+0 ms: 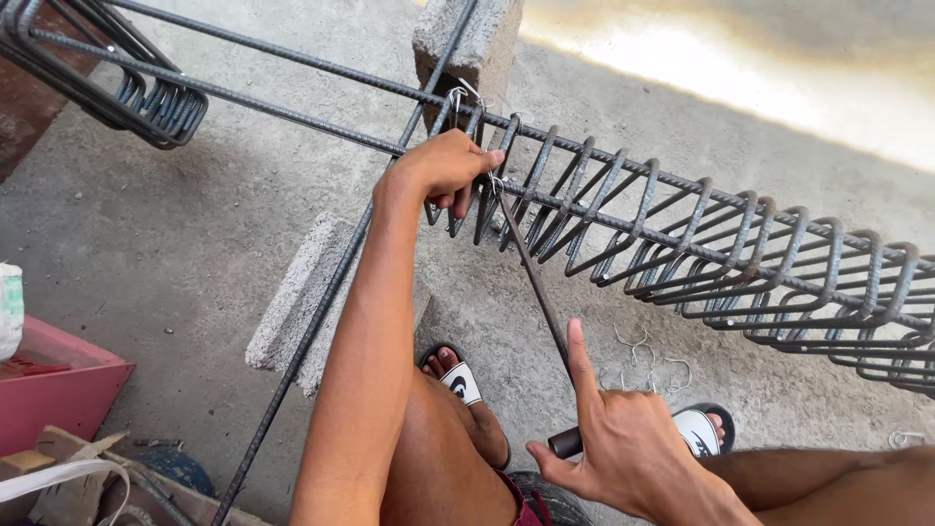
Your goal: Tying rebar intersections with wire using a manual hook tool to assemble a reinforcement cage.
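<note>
Rebar cage [682, 234], a long run of dark steel bars threaded through closely spaced bent stirrups, crosses the view from upper left to right edge, raised above the concrete floor [195, 224] on grey concrete blocks [467, 39]. Left hand [446, 168]: fingers curled and clenched around a stirrup and long bar at the near end of the packed stirrups, close to a tie of thin wire [467, 97]. Right hand [633, 448]: palm and lower fingers closed around the dark handle of a tie-wire hook tool [534, 282], forefinger extended straight upward; the tool's slim shaft rises diagonally to the joint just beside the left hand, where its tip meets the bar. Second grey block [292, 302] lies flat on the floor beneath a single long bar [312, 331] running down toward the lower left. Loose bits of thin wire [643, 365] lie on the floor near the right hand. Both feet wear black and white slide sandals [458, 375]. Separate bundle of stirrups [146, 97] hangs on the bars at upper left. Red box [58, 390] stands at the left edge.
</note>
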